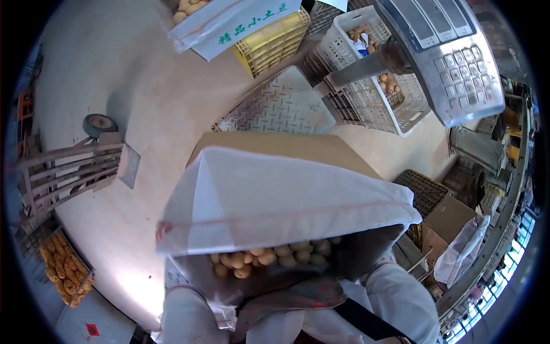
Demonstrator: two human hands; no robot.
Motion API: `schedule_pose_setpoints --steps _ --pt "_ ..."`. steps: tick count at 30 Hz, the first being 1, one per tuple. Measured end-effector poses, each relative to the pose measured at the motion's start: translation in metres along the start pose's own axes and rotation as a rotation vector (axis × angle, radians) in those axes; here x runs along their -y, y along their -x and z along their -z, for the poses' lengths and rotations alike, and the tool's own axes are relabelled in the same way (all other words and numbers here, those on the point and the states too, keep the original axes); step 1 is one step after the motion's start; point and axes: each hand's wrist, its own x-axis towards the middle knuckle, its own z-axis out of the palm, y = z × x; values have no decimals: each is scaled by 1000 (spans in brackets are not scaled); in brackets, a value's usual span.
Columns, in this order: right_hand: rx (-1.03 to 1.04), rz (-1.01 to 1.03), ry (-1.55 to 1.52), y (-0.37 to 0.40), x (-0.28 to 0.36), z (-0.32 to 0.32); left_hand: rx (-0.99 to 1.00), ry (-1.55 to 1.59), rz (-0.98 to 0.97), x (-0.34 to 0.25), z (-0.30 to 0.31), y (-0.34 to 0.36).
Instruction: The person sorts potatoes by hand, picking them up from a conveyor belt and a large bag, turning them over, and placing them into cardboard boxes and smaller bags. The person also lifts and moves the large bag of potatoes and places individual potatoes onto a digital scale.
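Observation:
In front of my body is a cardboard box (286,140) with a white plastic liner (292,186) folded over its far side. Small round potatoes (266,257) lie inside, partly covered by the liner's edge. Both of my forearms reach to the box's near sides. Only a small part of my left hand (173,277) shows by the left side, its fingers hidden. At the right side, my right hand (387,258) is mostly concealed by the box and liner. Beyond the box is a metal tread-plate scale platform (281,106), with its keypad display (458,63) at upper right.
White plastic crates (369,97) with potatoes stand beside the scale post. Another lined potato box (240,26) rests on a yellow crate (275,43). A wooden-slatted cart (74,166) is at left. Crates and an open carton (452,221) crowd the right.

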Motion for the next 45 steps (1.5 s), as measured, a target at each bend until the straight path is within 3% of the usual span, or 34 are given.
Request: schedule_pose_setpoints --steps 4,9,15,21,25,28,31,33,35,36,37,38,39,41,45 --pt "-3 -138 -130 13 -49 -41 91 -133 -117 -79 -23 -127" --pt "10 -217 -271 33 -83 -141 228 -322 -231 -159 -81 -268" --pt "53 -148 -299 21 -33 -202 335 -470 -217 -202 -130 -340" --pt "40 -6 -343 20 42 -209 465 -380 -118 -201 -112 -350" --pt "20 97 -459 33 74 -199 663 -118 99 -160 -36 -328" --pt "-5 144 -604 70 57 -203 840 95 276 -110 48 -295" --pt "-13 87 -868 116 -36 -222 827 8 210 -89 111 -230" --pt "-49 -18 -1059 137 -140 -252 754 -406 221 -50 149 -235" --pt "-203 -217 -1008 157 -255 -310 576 -307 267 -26 177 -211" --pt "-136 -260 -882 175 -288 -331 831 -311 400 24 209 -256" --pt "158 -265 -1101 199 -309 -355 720 -294 422 5 210 -234" --pt "95 -389 -631 191 -326 -385 606 -273 451 -21 216 -201" --pt "161 -49 -243 220 -299 -383 667 -283 458 -32 224 -197" --pt "205 250 102 261 -257 -381 654 -292 404 -37 232 -211" --pt "250 -43 -409 256 -194 -360 613 -245 145 -75 223 -212"
